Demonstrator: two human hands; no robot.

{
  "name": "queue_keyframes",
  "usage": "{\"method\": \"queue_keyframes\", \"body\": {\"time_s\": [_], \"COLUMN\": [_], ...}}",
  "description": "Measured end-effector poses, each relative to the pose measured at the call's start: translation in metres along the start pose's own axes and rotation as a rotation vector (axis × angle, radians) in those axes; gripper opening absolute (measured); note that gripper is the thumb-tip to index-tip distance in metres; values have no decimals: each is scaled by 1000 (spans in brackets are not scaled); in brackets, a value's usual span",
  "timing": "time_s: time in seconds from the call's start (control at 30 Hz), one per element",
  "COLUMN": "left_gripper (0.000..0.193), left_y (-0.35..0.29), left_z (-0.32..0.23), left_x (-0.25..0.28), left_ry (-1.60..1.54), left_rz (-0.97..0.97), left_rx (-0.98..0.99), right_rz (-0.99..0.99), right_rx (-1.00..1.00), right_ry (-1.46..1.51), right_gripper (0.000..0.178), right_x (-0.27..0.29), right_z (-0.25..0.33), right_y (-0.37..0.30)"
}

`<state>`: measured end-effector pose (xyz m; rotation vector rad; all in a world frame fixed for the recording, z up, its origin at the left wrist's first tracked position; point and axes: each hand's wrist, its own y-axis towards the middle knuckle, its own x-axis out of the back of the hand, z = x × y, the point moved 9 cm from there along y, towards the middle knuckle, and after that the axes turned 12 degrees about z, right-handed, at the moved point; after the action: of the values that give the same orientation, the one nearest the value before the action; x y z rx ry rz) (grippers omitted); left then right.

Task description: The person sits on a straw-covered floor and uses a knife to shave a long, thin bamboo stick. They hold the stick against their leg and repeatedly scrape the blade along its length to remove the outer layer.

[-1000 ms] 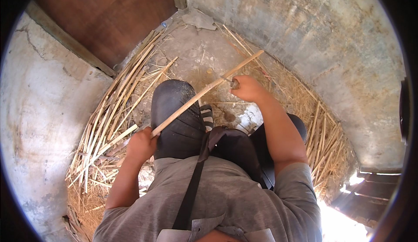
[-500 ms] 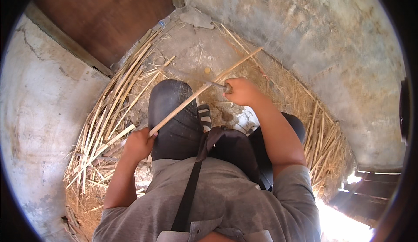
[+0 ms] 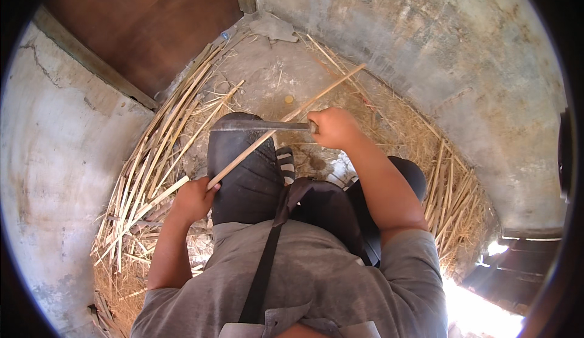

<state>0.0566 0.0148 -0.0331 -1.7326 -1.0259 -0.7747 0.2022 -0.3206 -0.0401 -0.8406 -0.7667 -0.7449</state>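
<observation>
My left hand [image 3: 196, 200] is closed round the near end of a long pale bamboo strip [image 3: 243, 156]. The strip slants up and away to the right, passing over my dark-clad left knee [image 3: 234, 149]. In my right hand [image 3: 331, 126] is the handle of a long knife [image 3: 261, 125], its grey blade pointing left. The blade crosses the strip a little beyond the knee and seems to touch it. Most of the knife's handle is hidden inside my fist.
A heap of split bamboo strips [image 3: 143, 174] lies along the left wall. More strips [image 3: 453, 198] and fine shavings [image 3: 389, 125] are by the right wall. A brown door panel [image 3: 152, 21] stands at the far left. Bright light comes in at the lower right.
The knife blade has swung down and nearer along the strip, from beyond it to lying across it above the knee. My left hand and the strip have barely moved.
</observation>
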Motion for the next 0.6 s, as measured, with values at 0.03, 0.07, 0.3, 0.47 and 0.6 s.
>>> {"method": "queue_keyframes", "body": {"time_s": [0.03, 0.07, 0.3, 0.47, 0.6], "left_gripper": [31, 30, 28, 33, 34], "left_y": [1, 0, -2, 6, 8], "left_z": [0, 1, 0, 4, 4], "left_x": [0, 0, 15, 12, 15], "left_ry": [16, 33, 93, 3, 5], "left_rz": [-21, -35, -15, 64, 65], "left_rx": [-9, -19, 2, -26, -32], "right_rz": [-43, -82, -127, 41, -111], "right_rx": [-5, -14, -191, -49, -94], "right_ry": [60, 124, 96, -54, 105], "right_gripper": [39, 39, 43, 46, 46], "right_x": [-4, -12, -7, -10, -13], "right_z": [-14, -28, -78, 4, -70], "right_y": [4, 5, 10, -2, 16]}}
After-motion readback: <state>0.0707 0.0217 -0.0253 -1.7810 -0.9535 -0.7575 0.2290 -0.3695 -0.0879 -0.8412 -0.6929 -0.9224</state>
